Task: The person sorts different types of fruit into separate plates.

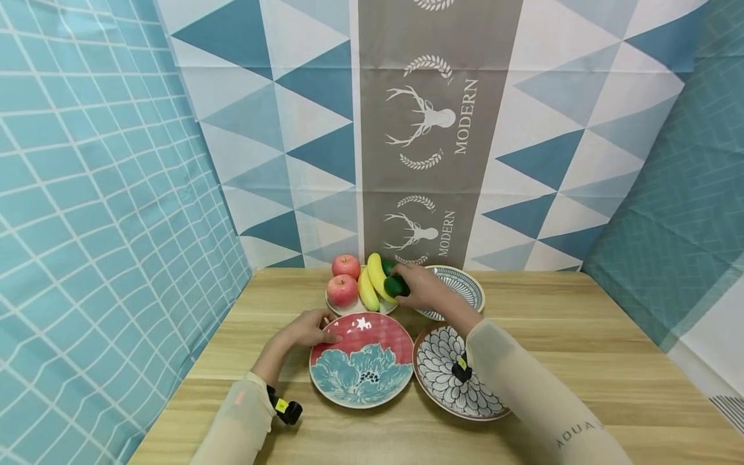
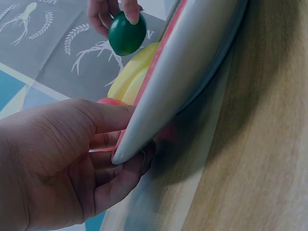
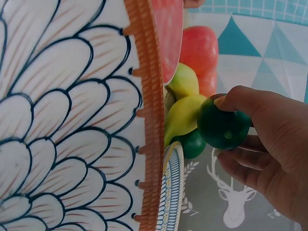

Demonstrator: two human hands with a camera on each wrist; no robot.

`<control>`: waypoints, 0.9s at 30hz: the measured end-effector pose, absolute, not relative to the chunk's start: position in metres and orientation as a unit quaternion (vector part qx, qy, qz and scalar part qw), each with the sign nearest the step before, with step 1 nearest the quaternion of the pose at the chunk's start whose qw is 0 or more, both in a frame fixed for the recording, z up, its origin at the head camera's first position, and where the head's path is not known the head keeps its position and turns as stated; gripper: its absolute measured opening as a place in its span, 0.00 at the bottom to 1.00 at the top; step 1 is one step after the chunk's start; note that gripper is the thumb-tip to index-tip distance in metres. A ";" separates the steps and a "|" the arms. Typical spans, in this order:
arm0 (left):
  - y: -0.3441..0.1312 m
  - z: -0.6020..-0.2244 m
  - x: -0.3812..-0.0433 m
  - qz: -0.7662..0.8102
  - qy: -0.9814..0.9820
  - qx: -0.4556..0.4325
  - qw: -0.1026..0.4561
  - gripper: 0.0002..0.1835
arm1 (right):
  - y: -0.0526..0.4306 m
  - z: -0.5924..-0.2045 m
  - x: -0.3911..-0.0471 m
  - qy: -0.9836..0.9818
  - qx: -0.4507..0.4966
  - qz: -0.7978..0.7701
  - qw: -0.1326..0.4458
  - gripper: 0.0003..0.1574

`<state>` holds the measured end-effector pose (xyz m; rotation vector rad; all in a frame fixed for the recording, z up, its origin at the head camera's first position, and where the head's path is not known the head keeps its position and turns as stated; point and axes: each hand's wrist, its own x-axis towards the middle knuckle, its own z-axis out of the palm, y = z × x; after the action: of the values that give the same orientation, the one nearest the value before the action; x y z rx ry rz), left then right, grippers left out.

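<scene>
My left hand (image 1: 310,328) grips the left rim of a red plate with a blue flower (image 1: 363,381), thumb on top and fingers underneath. In the left wrist view the plate's pale underside (image 2: 187,72) shows beside the thumb. My right hand (image 1: 423,288) pinches a dark green lime (image 3: 224,122) between thumb and fingers, over the right side of a fruit plate (image 1: 340,311). That plate bears two red apples (image 1: 342,290), yellow bananas (image 1: 369,290) and a second green lime (image 3: 191,144), partly hidden behind the bananas.
A brown-rimmed plate with a petal pattern (image 1: 444,381) lies beneath my right forearm. Behind my right wrist stands a patterned pale plate (image 1: 465,284), partly covered. A patterned cloth (image 1: 314,129) hangs along the wooden table's (image 1: 558,323) back edge.
</scene>
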<state>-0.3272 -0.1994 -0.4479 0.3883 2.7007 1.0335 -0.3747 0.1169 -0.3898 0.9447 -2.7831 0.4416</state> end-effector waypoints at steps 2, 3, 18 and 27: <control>-0.199 -0.448 -0.328 0.353 0.919 0.133 0.112 0.16 | 0.115 -0.387 -0.370 -0.931 0.322 0.148 0.089 0.38; -0.199 -0.448 -0.328 0.353 0.919 0.133 0.112 0.15 | 0.114 -0.387 -0.368 -0.929 0.326 0.149 0.092 0.38; -0.200 -0.451 -0.329 0.351 0.919 0.150 0.104 0.16 | 0.097 -0.384 -0.330 -0.906 0.377 0.169 0.097 0.37; -0.202 -0.451 -0.331 0.355 0.917 0.148 0.109 0.16 | 0.095 -0.384 -0.305 -0.893 0.408 0.178 0.070 0.36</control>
<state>-0.3308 -0.2018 -0.4513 0.4343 2.6957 1.0451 -0.3054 0.0948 -0.3845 1.2286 -2.6865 0.5343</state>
